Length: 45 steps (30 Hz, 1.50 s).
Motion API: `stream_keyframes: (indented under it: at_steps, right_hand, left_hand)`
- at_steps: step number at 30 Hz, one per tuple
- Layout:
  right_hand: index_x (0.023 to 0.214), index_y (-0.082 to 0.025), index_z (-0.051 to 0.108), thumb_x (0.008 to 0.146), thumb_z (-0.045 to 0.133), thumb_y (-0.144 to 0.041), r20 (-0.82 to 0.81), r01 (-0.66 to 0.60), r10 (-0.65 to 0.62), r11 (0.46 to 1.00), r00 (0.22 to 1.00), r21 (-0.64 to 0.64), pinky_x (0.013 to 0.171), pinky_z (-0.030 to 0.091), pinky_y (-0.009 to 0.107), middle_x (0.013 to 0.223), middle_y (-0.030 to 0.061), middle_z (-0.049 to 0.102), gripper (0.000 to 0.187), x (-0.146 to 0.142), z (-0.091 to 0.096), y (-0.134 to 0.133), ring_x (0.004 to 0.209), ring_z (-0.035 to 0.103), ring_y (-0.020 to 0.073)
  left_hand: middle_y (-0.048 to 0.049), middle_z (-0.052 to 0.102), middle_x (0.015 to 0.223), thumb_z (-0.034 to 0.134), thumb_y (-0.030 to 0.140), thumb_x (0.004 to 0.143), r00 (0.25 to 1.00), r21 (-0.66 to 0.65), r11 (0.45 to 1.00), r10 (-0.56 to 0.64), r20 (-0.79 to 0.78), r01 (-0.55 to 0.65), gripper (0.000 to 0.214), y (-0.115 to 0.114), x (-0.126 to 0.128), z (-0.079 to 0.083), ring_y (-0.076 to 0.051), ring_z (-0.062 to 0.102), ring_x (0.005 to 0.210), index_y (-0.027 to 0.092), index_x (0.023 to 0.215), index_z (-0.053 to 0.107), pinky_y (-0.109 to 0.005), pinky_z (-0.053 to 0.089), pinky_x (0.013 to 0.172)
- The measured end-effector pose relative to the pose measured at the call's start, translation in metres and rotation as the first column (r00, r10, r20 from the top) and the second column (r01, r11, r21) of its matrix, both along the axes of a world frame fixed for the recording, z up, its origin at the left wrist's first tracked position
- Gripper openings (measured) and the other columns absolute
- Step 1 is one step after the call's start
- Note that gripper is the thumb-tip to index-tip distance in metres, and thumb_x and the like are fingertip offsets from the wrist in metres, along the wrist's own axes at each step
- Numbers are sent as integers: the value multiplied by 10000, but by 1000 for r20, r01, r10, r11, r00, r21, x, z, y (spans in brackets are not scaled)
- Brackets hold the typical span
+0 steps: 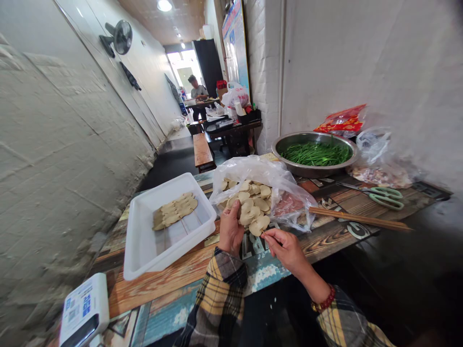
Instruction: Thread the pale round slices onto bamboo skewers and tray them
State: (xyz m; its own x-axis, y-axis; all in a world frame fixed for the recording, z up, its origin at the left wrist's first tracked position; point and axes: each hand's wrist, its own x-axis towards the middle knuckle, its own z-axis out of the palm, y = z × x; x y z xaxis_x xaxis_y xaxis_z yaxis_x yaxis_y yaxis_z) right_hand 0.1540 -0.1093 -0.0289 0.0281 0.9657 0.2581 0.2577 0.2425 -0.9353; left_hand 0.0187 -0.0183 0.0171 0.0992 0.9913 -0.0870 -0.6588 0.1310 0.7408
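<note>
My left hand [231,229] is closed on pale beige round slices [249,210] at the mouth of a clear plastic bag [246,168]. Between the thumb and fingers of my right hand [287,246] is the end of a thin wooden skewer [264,233], which runs into the nearest slice. More loose slices [255,189] lie in the bag just beyond my hands. To the left stands a white plastic tray [144,253]. Inside it, skewers of overlapping slices [175,211] lie side by side.
A bundle of bare skewers [361,219] lies right of my hands, near green-handled scissors [387,196]. Behind are a steel basin [314,168] of green chives and a red package [342,120]. A white box device [85,308] sits at front left. Another person [197,89] sits far back.
</note>
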Motion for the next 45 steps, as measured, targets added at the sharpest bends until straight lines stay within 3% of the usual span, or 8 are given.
stream_keyframes:
  at_steps: [8, 18, 30, 45]
  right_hand:
    - [872, -151, 679, 911, 503, -364, 5, -5, 5, 1000, 1000, -19, 484, 410, 228, 478, -33, 541, 279, 0, 2, -1, 435, 530, 127]
    - [938, -151, 718, 890, 525, -338, 78, -5, 8, 999, 997, -39, 486, 424, 225, 526, -7, 613, 273, -1, -6, 1, 457, 582, 138]
    - [831, -177, 698, 918, 495, -342, 154, 14, -17, 1000, 988, 23, 500, 404, 226, 460, -32, 567, 276, 0, -3, -1, 444, 547, 131]
    - [809, -177, 679, 921, 493, -369, 142, 43, -45, 999, 989, 14, 515, 414, 235, 457, -39, 558, 289, -2, -1, -1, 446, 545, 134]
  left_hand:
    - [-84, 735, 878, 726, 313, 746, 998, -23, 998, -61, 10, 61, 292, -3, 1, 5, -218, 698, 838, 121, 962, 685, -324, 558, 787]
    - [-72, 737, 825, 715, 270, 746, 999, -14, 999, 47, -25, -48, 223, 0, -1, 3, -207, 704, 802, 124, 914, 697, -333, 552, 814]
    - [-64, 743, 851, 744, 261, 719, 999, -6, 999, 45, -3, -45, 235, 0, -1, 3, -217, 706, 838, 148, 919, 697, -333, 556, 806]
    - [-50, 730, 852, 764, 271, 689, 996, -2, 996, 84, -34, -84, 260, 1, 2, -3, -190, 698, 782, 150, 902, 674, -329, 549, 778]
